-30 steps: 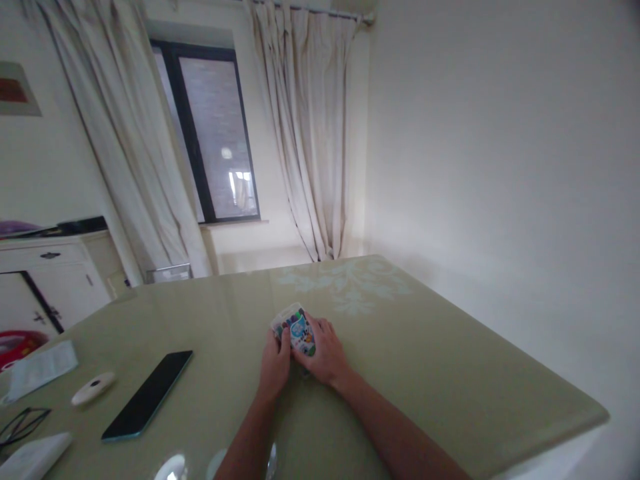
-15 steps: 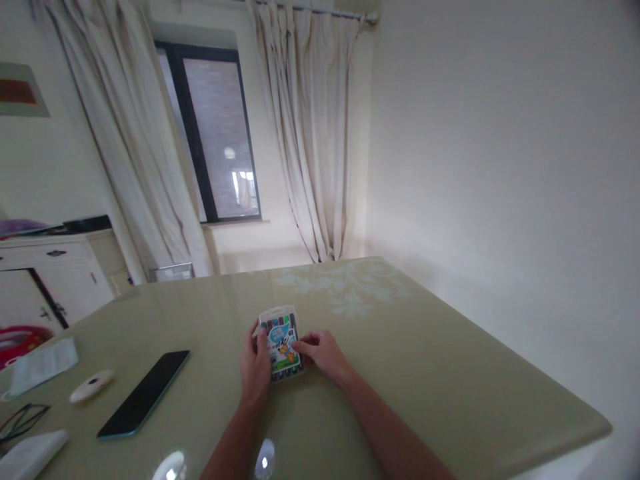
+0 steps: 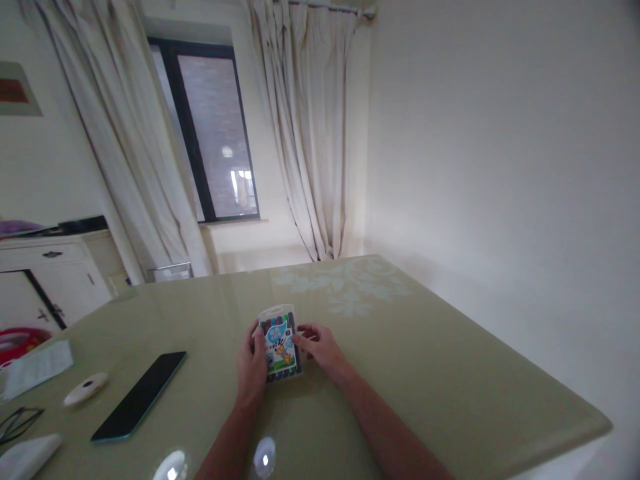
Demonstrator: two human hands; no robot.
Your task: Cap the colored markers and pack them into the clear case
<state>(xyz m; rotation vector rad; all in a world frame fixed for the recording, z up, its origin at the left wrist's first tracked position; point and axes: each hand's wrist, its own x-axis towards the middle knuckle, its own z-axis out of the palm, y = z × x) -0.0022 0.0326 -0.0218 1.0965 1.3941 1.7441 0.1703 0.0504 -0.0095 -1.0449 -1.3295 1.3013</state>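
Note:
A clear plastic pack of coloured pens (image 3: 281,347), with a cartoon picture on its front, is held tilted up above the table. Whether the sticks inside are markers or crayons, I cannot make out. My left hand (image 3: 253,363) is closed around the pack's left side, thumb on the front edge and fingers mostly hidden behind. At the right edge, my right hand (image 3: 320,347) pinches the pack with its thumb near the front and its fingers bent at the side. The pack's top hanging tab shows above both hands.
On the table (image 3: 425,373) to the left lie a black-screened phone (image 3: 140,398), a white oval device (image 3: 86,389), a pale sheet (image 3: 37,370), a dark cable (image 3: 20,423) and a white object (image 3: 30,457). A wall (image 3: 500,167) runs along the right.
My right hand has shifted slightly at the pack's right edge, its fingers lifting a little. The pack has turned slightly and stays in my left hand. The view has swung slightly right.

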